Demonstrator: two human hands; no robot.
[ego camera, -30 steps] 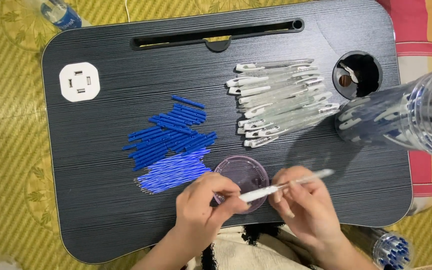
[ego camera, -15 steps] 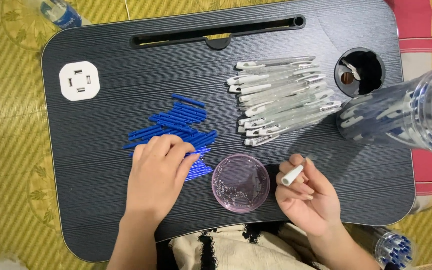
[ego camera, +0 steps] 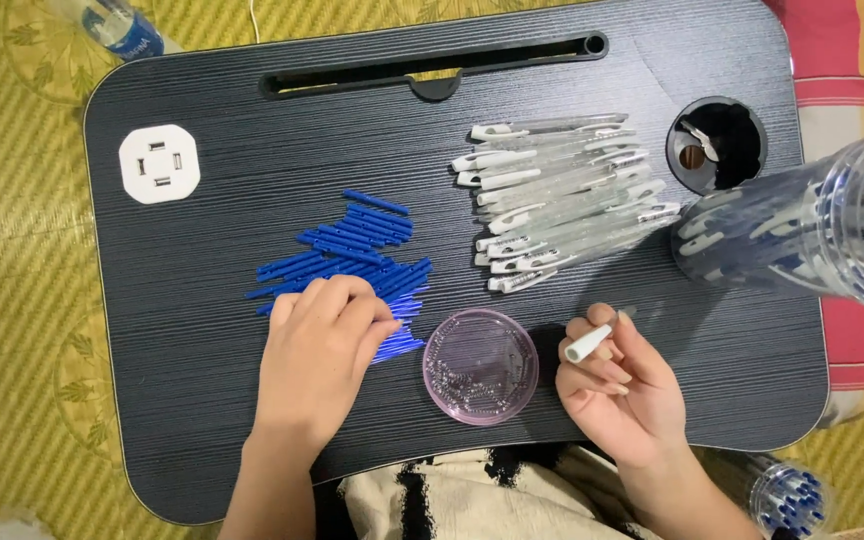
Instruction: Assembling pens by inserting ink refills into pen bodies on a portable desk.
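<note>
My left hand [ego camera: 322, 345] lies palm down on a heap of thin blue pen refills [ego camera: 352, 245] on the black lap desk [ego camera: 202, 110], its fingertips pressed on the nearer refills. My right hand [ego camera: 617, 390] holds a clear white-tipped pen barrel [ego camera: 592, 342] upright between thumb and fingers. Between the two hands sits a small pink transparent dish [ego camera: 480, 367] with tiny metal springs in it. A pile of empty clear pen barrels with white clips [ego camera: 562, 200] lies beyond the right hand.
A clear plastic jar [ego camera: 802, 225] with finished pens lies on its side at the right edge. The desk has a round cup hole [ego camera: 717, 145], a long slot [ego camera: 432, 65] and a white socket plate [ego camera: 159, 163]. Another jar of pens [ego camera: 787, 495] stands at bottom right, a water bottle [ego camera: 117, 28] at top left.
My left hand left the pen and dish, moving left onto the blue refills. My right hand turned the pen barrel from lying across to pointing up.
</note>
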